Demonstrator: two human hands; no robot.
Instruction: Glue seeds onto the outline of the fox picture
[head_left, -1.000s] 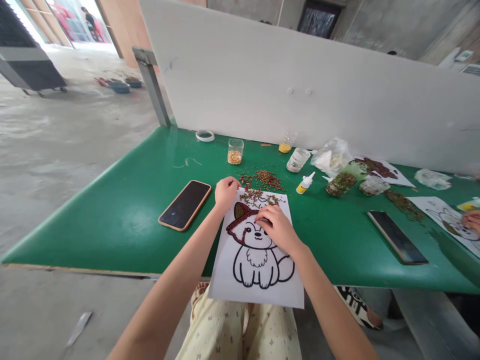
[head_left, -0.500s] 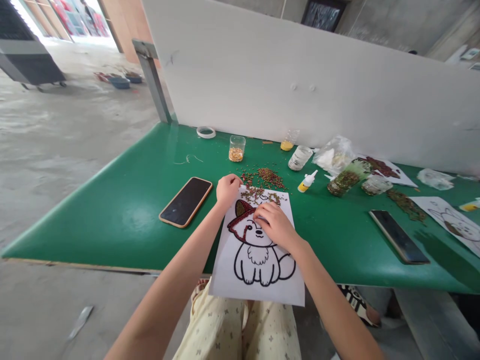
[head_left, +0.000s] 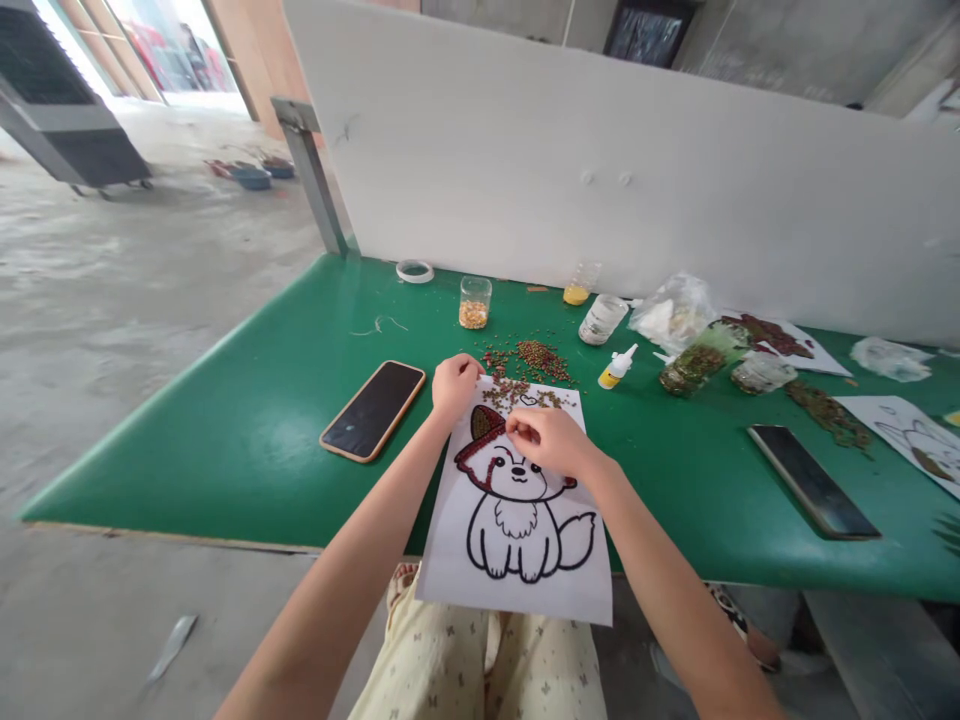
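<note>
White paper, likely light and limp: grip the sheet point(head_left: 450, 575) at its bare near edges. It overhangs the near edge of the green table point(head_left: 247, 420). Your left hand point(head_left: 454, 388), fingers together, touches its far left corner; your right point(head_left: 551, 440) has fingertips together, contents indiscernible. Dry seeds point(head_left: 506, 392) may roll.

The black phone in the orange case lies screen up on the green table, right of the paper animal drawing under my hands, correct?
No, wrong side: the head view shows the phone left of the drawing, screen up on the table.
</note>
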